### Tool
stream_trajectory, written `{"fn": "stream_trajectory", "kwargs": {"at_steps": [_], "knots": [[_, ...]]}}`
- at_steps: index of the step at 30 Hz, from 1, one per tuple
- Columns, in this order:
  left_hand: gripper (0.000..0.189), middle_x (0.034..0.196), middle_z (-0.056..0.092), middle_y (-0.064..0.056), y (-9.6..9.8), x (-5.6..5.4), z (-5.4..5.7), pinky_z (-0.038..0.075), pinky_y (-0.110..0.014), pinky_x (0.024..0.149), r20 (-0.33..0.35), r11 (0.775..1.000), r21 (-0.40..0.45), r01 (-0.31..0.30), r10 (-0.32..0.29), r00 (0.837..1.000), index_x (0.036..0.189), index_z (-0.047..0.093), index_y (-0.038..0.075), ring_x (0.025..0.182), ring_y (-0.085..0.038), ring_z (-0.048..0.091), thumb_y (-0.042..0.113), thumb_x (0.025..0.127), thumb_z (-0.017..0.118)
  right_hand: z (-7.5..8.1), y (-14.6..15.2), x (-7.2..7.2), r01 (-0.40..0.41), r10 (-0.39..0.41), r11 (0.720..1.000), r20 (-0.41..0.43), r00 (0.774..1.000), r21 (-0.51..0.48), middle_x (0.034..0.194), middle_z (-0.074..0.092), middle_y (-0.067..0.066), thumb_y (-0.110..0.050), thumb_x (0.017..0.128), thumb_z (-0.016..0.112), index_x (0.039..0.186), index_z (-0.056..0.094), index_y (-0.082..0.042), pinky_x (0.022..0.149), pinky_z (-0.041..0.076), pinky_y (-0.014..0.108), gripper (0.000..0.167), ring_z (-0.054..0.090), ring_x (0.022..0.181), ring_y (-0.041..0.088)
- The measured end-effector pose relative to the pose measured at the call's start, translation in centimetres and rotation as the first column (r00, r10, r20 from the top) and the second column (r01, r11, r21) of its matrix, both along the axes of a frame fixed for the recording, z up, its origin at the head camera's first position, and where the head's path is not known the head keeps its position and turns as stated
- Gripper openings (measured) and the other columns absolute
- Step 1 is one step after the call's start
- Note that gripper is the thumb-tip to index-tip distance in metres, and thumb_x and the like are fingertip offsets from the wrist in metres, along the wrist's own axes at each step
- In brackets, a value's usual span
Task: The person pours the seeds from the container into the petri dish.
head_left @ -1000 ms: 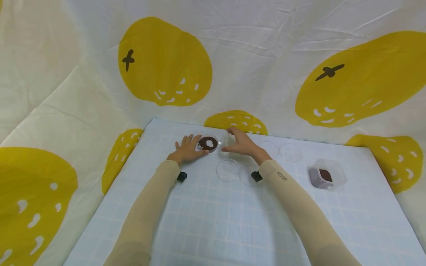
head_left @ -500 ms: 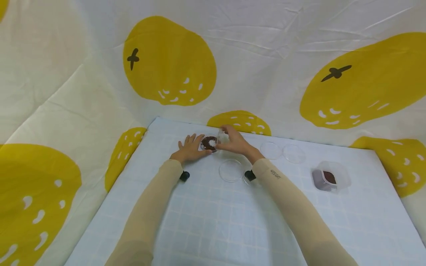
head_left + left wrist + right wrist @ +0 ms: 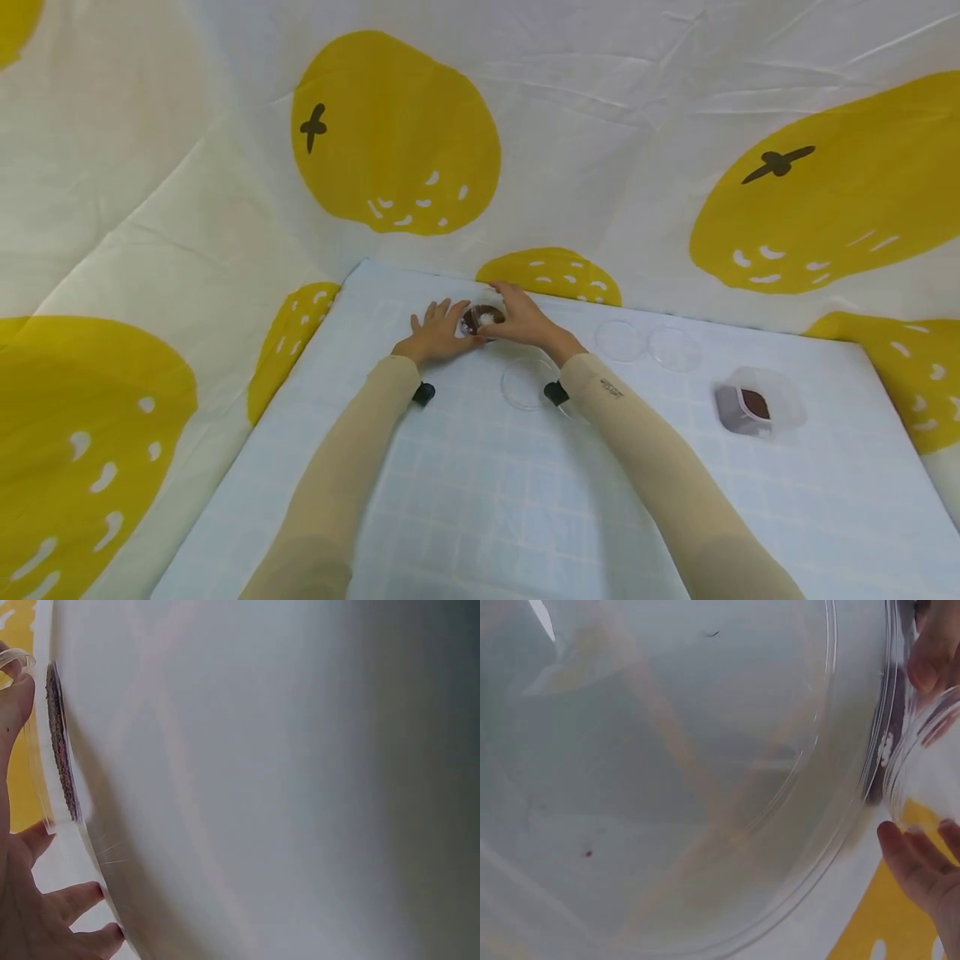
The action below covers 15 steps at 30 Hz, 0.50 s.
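Observation:
In the head view a clear petri dish point(image 3: 471, 323) with dark brown soil and a white patch in its middle lies near the table's back edge. My left hand point(image 3: 438, 335) holds it from the left, thumb and index finger at its rim, the other fingers spread. In the right wrist view my right hand point(image 3: 930, 881) grips a clear round lid point(image 3: 934, 761) by its edge, tilted at the dish. From the left wrist, the soil point(image 3: 61, 742) shows edge-on. Whether the lid touches the dish I cannot tell.
Nearer the front lies a clear round dish part point(image 3: 525, 385), with another partly under my right wrist. Two more clear discs, one left point(image 3: 619, 342) and one right point(image 3: 674, 348), lie at the back. A plastic tub point(image 3: 744, 407) of brown soil stands at right. Patterned cloth point(image 3: 585, 167) hangs behind.
My right hand has moved left with the clear lid, from beside the dish to over it. My left hand has stayed at the dish. The head view has shifted slightly.

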State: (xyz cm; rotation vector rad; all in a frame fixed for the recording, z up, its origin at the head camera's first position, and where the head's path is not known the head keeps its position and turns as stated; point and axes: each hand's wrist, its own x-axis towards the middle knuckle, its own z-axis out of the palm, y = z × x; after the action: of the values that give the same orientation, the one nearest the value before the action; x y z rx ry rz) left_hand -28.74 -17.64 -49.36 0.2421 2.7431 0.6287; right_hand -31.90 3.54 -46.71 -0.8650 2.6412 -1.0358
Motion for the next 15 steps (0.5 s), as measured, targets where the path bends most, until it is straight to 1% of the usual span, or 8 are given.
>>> {"fn": "stream_trajectory", "kwargs": {"at_steps": [7, 11, 15], "knots": [[0.103, 0.166, 0.005, -0.014, -0.6, -0.6, -1.1, 0.0, -0.072, 0.11, -0.014, 0.999, -0.037, 0.017, -0.018, 1.0, 0.162, 0.009, 0.025, 0.15, -0.039, -0.002, 0.079, 0.085, 0.051, -0.2, -1.0, -0.3, -0.028, 0.028, 0.999, 0.005, 1.0, 0.031, 0.159, 0.029, 0.019, -0.03, 0.084, 0.083, 0.155, 0.025, 0.003, 0.117, 0.025, 0.048, 0.097, 0.028, 0.145, 0.035], [0.109, 0.166, 0.005, -0.014, -0.7, -0.8, -1.5, 0.0, -0.072, 0.11, -0.022, 0.999, -0.037, 0.023, -0.024, 0.999, 0.162, 0.007, 0.023, 0.15, -0.039, -0.001, 0.08, 0.083, 0.054, -0.2, -1.6, -0.3, -0.028, 0.027, 0.998, 0.014, 1.0, 0.062, 0.159, 0.028, 0.02, -0.031, 0.084, 0.083, 0.156, 0.023, 0.001, 0.117, 0.024, 0.051, 0.099, 0.026, 0.145, 0.038], [0.115, 0.166, 0.006, -0.014, -0.7, -0.9, -1.5, 0.0, -0.073, 0.11, -0.02, 0.999, -0.036, 0.033, -0.034, 0.999, 0.162, 0.005, 0.02, 0.15, -0.04, 0.0, 0.079, 0.08, 0.059, -0.1, -2.0, -0.3, -0.02, 0.021, 0.991, -0.001, 1.0, 0.13, 0.159, 0.03, 0.02, -0.031, 0.085, 0.082, 0.158, 0.021, -0.001, 0.116, 0.026, 0.052, 0.1, 0.028, 0.144, 0.041]]}}
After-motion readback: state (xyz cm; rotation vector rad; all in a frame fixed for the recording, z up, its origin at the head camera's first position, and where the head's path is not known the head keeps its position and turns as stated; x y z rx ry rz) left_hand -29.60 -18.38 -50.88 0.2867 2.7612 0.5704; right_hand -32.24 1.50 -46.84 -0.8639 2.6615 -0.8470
